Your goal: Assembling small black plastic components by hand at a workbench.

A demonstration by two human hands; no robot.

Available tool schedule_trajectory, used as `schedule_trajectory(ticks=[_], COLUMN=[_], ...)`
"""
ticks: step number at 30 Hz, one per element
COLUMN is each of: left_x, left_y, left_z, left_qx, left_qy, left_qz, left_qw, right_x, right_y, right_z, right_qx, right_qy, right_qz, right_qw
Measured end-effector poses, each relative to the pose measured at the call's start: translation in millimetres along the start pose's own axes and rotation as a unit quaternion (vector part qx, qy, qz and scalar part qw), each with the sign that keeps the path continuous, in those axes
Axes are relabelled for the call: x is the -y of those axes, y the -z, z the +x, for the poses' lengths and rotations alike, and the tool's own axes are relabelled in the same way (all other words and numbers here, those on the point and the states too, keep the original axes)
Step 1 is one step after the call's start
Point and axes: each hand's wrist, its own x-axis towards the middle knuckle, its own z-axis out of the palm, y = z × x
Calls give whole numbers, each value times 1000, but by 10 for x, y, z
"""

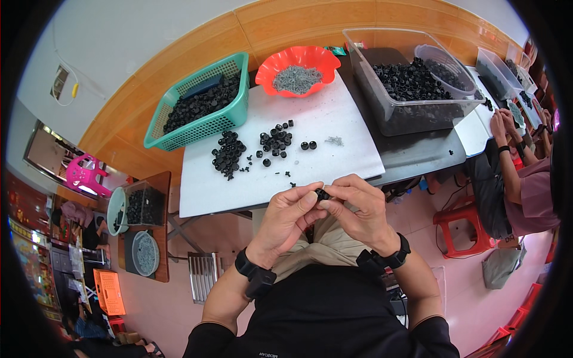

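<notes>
Close to the table's front edge, my left hand (289,213) and my right hand (360,209) meet around a small black plastic part (321,194). Fingertips of both hands pinch it, and they cover most of its shape. Beyond them on the white board (203,191) lie a heap of black cup-like parts (228,156) and a looser group of black rounded parts (276,141). Two black knobs (308,145) sit near a little pile of thin grey pieces (334,141). Tiny black bits (288,174) are scattered nearer to my hands.
Behind the board stand a green basket (200,136) of black parts and a red scalloped bowl (267,76) of small grey pieces. A large transparent bin (412,111) is at the right. Further right, people work beside a red stool (462,224). A wooden side table (161,238) stands left.
</notes>
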Motion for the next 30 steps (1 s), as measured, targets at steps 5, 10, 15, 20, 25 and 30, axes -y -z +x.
schedule_trajectory(ticks=[5, 10, 15, 20, 25, 30], left_x=[17, 36, 52, 57, 74, 104], left_y=[-19, -48, -72, -102, -130, -153], left_z=[-15, -27, -32, -40, -53, -64], left_qx=[-9, -2, -9, -17, -23, -54], left_qy=[-11, -25, -38, -40, -46, -59], left_qz=[13, 7, 4, 5, 8, 74], left_qw=[1000, 1000, 999, 999, 999, 994], right_x=[-18, -13, -29, -21, 10, 9], right_y=[22, 33, 28, 47, 77, 106], right_z=[-26, -40, -58, -59, -47, -52], right_qx=[2, -10, -15, -12, -10, -1], right_qy=[16, 27, 36, 45, 71, 87], right_qz=[-12, 5, 16, 2, -41, -67], right_qw=[1000, 1000, 999, 999, 997, 994])
